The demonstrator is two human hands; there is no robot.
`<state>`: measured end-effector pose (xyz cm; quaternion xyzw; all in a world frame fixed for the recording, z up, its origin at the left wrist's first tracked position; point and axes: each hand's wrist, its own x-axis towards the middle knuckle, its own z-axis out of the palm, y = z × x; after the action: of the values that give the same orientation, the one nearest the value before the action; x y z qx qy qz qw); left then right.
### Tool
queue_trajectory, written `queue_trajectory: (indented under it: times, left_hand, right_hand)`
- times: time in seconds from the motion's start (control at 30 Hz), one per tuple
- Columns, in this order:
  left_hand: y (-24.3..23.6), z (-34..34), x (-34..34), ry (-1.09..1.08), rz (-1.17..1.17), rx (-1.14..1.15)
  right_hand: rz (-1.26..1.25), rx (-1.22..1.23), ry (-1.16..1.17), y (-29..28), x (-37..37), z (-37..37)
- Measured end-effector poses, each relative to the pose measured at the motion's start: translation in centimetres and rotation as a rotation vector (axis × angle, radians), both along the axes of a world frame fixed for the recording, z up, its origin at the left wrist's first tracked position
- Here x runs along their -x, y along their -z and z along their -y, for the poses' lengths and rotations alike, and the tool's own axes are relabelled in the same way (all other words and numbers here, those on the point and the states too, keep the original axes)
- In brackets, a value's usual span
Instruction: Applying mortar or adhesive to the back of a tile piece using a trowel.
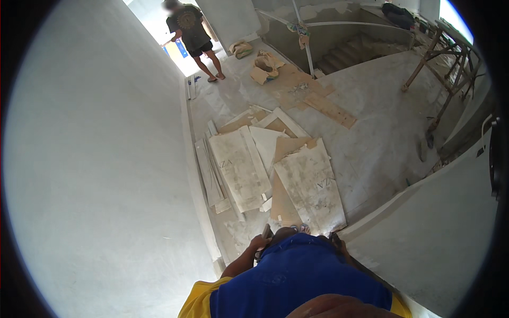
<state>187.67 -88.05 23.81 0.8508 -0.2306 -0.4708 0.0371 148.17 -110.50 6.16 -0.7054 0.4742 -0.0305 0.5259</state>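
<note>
Beside my left hip, my left hand [259,244] is closed around a narrow, flat, grey-brown object [266,231]; its kind is too small to tell. My right hand [342,247] hangs at my other side, partly covered by my blue shirt. A dark object [334,238] shows at its fingers, too small to make out. Just ahead of my feet lie two stained off-white boards, the right board [313,183] and the left board [241,167]. Neither hand touches them.
Long strips [211,177] lie along the left wall. Farther off are a loose plank [331,110], crumpled sacks [266,66] and a person [191,34] by the bright doorway. A stairwell [350,53] opens behind a white rail; a wooden trestle [442,66] stands right.
</note>
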Motion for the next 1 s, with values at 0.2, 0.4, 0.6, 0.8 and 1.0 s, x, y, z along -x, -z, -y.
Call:
queue_trajectory:
  times: [0.2,0.4,0.6,0.8,1.0]
  left_hand:
    - [0.0,-0.1,0.0,-0.036,-0.045,0.001]
    - [0.9,-0.4,-0.2,-0.034,-0.027,-0.004]
    - [1.3,-0.5,-0.3,-0.026,-0.033,0.023]
    - [1.5,-0.5,-0.3,-0.023,-0.021,-0.009]
    - [1.6,-0.7,-0.2,-0.027,-0.01,0.007]
  right_hand:
    - [0.021,0.024,-0.027,0.2,0.3,0.1]
    - [0.016,0.0,-0.013,0.2,0.5,0.3]
    - [0.016,-0.009,-0.001,0.1,0.5,0.2]
    - [0.019,-0.021,0.001,0.2,0.5,0.0]
    - [0.02,-0.025,0.008,0.2,0.4,0.0]
